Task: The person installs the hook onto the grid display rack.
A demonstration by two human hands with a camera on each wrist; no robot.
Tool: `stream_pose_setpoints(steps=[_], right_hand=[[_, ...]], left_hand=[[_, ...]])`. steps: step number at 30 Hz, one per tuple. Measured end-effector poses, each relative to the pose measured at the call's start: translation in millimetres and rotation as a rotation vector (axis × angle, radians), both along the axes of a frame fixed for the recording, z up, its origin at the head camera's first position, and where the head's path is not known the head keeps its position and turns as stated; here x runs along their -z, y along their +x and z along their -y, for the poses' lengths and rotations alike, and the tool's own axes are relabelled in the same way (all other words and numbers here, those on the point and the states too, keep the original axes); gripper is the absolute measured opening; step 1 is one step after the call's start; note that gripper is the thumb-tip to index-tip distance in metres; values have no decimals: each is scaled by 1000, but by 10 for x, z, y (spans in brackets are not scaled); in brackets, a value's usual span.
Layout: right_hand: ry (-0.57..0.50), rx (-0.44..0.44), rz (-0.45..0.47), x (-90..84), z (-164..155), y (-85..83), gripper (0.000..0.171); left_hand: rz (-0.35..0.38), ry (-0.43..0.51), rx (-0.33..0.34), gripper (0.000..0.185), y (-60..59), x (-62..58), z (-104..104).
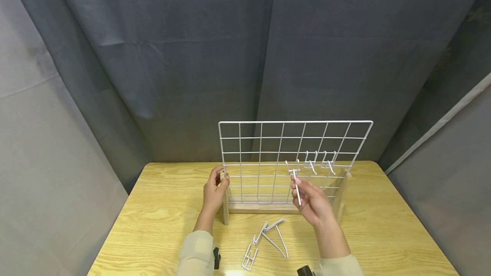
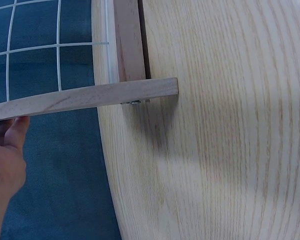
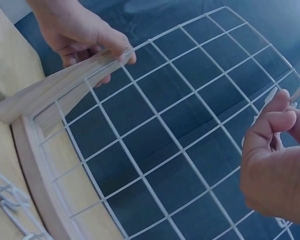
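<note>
A white wire grid panel (image 1: 270,152) stands upright in a wooden frame (image 1: 264,208). My left hand (image 1: 215,191) grips the top of the frame's left side post (image 2: 90,97), with fingers and thumb wrapped around the wood. Between thumb and fingers of my right hand (image 1: 315,202) is a white wire hook (image 1: 296,186), its two prongs pointing up in front of the grid. Two more white hooks, a left one (image 1: 311,168) and a right one (image 1: 330,166), hang on the grid just right of the held one. The right wrist view shows both hands at the panel.
Several loose white hooks (image 1: 264,234) lie in a small pile on the wood-grain table (image 1: 161,220), in front of the frame. Blue-grey curtains (image 1: 192,76) enclose the table at the back and sides. The frame's right post (image 1: 340,195) stands behind my right forearm.
</note>
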State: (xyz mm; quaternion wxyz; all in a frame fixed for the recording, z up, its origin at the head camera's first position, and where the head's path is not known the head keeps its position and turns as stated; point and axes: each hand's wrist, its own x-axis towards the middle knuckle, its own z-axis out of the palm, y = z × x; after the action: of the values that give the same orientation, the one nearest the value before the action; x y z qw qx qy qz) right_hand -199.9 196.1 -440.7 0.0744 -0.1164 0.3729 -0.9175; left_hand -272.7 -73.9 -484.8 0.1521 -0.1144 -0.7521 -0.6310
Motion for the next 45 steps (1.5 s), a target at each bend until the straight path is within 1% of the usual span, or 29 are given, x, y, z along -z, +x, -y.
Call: stream_pose_setpoints(steps=[3,6,11,16,19,22,24,26,31,34,39,42,45], right_hand=[[-22,-6,-4,-70,6,-36,36],[-65,-5,18,-143,17,-67,35],[-123,14,78,-245,65,-89,33],[-187,9,153,-288,101,-114,31],[-239,-31,182,-281,97,-148,31],[-286,-95,189,-250,79,-191,33],[-300,-132,189,-221,67,-213,34],[-300,-148,193,-197,63,-226,35],[-277,-133,225,-177,92,-244,35],[-262,-108,243,-182,120,-253,36],[-236,-59,288,-135,138,-265,37],[-247,-50,303,-88,131,-263,36],[-275,-56,291,-50,118,-260,34]], left_hand=[[2,0,-8,31,5,-7,-4],[1,5,-14,31,0,-10,-5],[6,3,-21,30,8,-21,-3],[12,-2,-29,30,15,-24,5],[11,-2,-28,30,9,-25,8],[10,-4,-29,31,0,-28,7],[6,-6,-31,31,-3,-29,4],[6,-9,-33,31,-1,-32,0],[15,-7,-38,31,5,-40,-7],[13,-8,-43,31,-1,-37,-5],[13,-9,-40,30,-10,-18,-4],[19,-10,-28,31,-3,-10,-5],[22,-17,-24,31,6,-10,-11]])
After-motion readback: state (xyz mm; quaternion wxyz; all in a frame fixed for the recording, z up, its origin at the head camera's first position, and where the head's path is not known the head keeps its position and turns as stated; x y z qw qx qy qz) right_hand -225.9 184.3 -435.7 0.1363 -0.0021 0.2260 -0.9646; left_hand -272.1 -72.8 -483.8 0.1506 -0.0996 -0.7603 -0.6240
